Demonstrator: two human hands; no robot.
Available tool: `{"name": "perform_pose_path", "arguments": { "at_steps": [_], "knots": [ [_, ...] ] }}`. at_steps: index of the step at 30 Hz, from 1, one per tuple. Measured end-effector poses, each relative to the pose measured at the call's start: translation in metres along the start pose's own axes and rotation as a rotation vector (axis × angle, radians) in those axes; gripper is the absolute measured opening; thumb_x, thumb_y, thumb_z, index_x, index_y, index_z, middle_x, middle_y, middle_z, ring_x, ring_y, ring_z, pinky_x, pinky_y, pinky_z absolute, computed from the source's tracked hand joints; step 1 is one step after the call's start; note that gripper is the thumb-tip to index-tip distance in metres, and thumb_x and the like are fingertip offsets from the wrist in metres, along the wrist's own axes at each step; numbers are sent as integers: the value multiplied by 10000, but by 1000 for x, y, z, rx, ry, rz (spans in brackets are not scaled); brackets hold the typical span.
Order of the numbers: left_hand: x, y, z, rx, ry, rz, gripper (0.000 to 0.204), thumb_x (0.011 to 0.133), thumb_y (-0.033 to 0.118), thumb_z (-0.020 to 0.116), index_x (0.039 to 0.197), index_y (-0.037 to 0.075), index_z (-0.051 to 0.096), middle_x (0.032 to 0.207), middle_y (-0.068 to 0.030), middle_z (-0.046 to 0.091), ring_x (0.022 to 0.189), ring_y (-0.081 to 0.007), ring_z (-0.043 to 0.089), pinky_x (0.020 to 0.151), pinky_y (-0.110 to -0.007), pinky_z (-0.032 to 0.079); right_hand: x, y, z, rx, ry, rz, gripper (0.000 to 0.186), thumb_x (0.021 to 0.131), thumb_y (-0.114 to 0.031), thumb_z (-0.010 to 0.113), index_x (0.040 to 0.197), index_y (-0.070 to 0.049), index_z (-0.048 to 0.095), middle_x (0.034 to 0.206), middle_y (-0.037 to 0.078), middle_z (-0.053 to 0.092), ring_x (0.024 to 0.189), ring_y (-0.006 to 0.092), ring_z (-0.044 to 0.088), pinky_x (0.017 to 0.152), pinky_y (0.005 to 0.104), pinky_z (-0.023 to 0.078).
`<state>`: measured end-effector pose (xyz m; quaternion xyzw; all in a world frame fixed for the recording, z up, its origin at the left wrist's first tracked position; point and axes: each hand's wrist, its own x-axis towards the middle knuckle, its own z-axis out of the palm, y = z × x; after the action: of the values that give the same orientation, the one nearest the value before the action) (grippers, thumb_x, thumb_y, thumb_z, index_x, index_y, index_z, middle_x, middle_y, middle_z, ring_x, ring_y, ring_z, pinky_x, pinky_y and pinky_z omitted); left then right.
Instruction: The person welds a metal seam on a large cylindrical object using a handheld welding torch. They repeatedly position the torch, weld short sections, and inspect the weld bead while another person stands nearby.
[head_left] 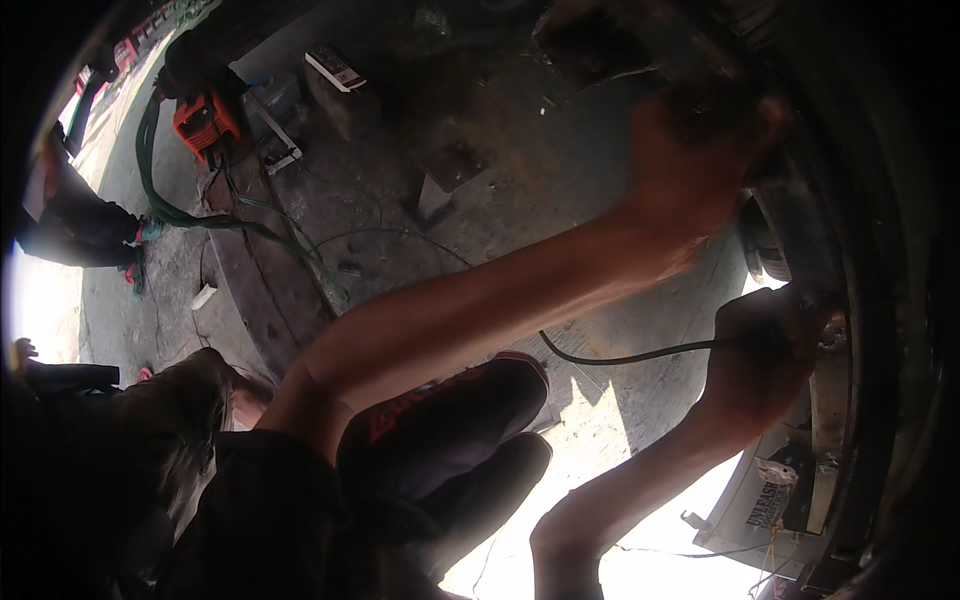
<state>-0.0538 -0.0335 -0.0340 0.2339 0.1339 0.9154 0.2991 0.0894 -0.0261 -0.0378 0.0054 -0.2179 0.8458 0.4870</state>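
My left hand (705, 150) reaches up to the dark metal structure (815, 240) along the right side. Its fingers are lost in shadow and blur, so whether they grip anything cannot be seen. Lower down, my right hand (765, 345) is curled close to the same structure, and a thin black cable (630, 360) runs across to it. Whatever the right hand holds is hidden by the hand and the dark. Behind the two hands, a rounded ribbed part (768, 250) shows in the gap.
An orange machine (205, 125) stands at the far left with green cables (165, 210) trailing over the floor. Near it lie a small box (335, 68) and a bent metal piece (435, 198). Other people's legs (85, 225) and trousers (180, 405) are at the left.
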Motion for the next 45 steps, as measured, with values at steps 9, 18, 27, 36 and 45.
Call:
{"name": "perform_pose_path", "arguments": {
  "at_steps": [9,18,27,36,45],
  "knots": [
    [1,8,-11,7,-33,-225,414,900,317,695,1191,61,551,1139,-56,633,1113,-181,586,969,-389,488,-4,24,21,44,297,-180,125,968,-254,586,966,-159,667,666,-73,414,554,15,366,581,178,414],
    [28,-23,9,-642,-348,-321,100,720,155,582,810,111,576,807,-44,562,815,-217,544,818,-406,444,-3,20,4,10,172,-116,69,961,-226,599,958,-207,665,793,-78,574,571,19,401,579,157,423],
    [21,-16,37,-457,420,-415,168,695,258,604,674,162,468,627,6,400,622,-175,422,645,-344,402,-11,21,21,-62,343,-92,72,1009,-174,512,1032,-116,547,787,-43,464,614,62,353,599,229,377],
    [34,-47,2,-496,-16,-335,307,829,374,565,983,108,573,919,-59,563,877,-207,531,797,-384,446,-12,28,14,-148,168,-172,256,986,-261,541,1189,-107,570,1083,24,612,894,147,568,798,327,475],
    [40,-47,-43,-686,-493,-548,700,849,497,526,1437,134,412,1422,-91,465,1298,-294,437,1070,-480,347,5,42,30,-78,348,-315,116,1011,-177,488,1061,-122,576,798,-63,531,573,20,384,557,177,383]
  ]
}}
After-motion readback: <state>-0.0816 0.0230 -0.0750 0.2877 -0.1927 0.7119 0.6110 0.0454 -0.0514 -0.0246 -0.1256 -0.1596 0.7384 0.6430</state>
